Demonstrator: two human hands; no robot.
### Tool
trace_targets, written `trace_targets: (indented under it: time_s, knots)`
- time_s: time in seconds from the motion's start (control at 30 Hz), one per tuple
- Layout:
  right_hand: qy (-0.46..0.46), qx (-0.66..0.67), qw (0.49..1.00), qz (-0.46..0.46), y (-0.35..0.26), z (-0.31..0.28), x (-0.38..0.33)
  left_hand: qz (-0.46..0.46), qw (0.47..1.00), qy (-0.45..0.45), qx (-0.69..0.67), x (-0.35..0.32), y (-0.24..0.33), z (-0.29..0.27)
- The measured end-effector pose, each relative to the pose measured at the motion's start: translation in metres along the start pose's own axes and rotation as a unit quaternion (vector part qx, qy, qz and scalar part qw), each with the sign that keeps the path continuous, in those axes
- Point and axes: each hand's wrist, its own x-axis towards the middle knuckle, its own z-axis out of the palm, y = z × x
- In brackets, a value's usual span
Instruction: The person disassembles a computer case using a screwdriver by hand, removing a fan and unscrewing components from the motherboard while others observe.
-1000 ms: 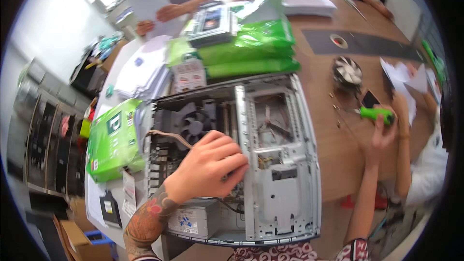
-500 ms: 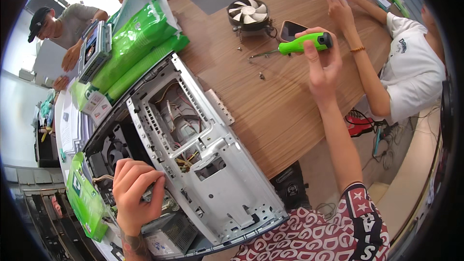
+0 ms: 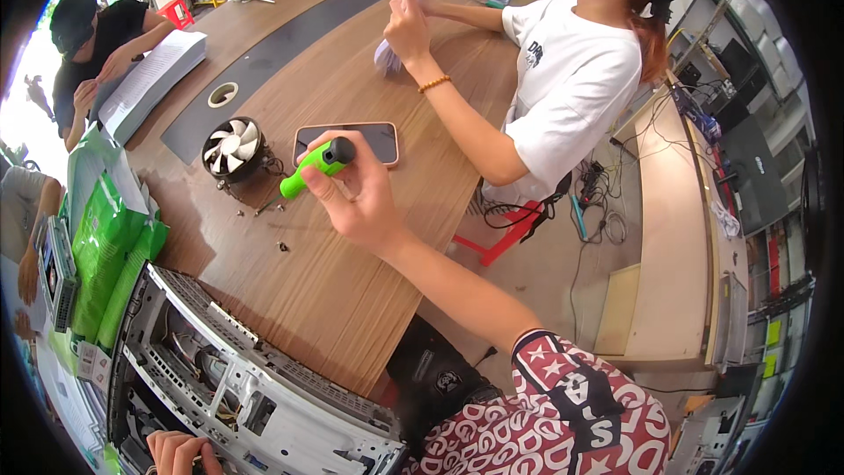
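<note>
My right hand (image 3: 367, 209) is closed around the green-and-black handle of a screwdriver (image 3: 297, 183), held above the wooden table; its shaft points down and left. Close by stand a CPU cooler fan (image 3: 234, 149) with pale blades and a smartphone (image 3: 385, 146) in a pinkish case, partly behind my hand. A few small screws (image 3: 282, 247) lie on the wood below the screwdriver. My left hand (image 3: 178, 452), cut off by the lower edge, has its fingers curled over an opened metal computer case (image 3: 290, 433). What it holds, if anything, is hidden.
Green plastic packaging (image 3: 104, 237) and a metal drive unit (image 3: 58, 273) lie beyond the case. A tape roll (image 3: 223, 94) rests on the table's dark strip. At right, a person in a white shirt (image 3: 571, 79) handles papers; a red stool (image 3: 501, 233) stands below.
The view has swung to the right, so the case and fan appear farther left. My right hand still grips the screwdriver, now nearer the phone in view. My left hand shows lower.
</note>
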Motion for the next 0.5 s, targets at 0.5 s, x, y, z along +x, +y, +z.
trace_targets:
  time_s: [0.5]
  knots:
    - [0.018, -0.026, 0.999, 0.006, -0.014, 0.005, -0.003, -0.029, 0.998, 0.055, 0.011, -0.007, -0.029, 0.015]
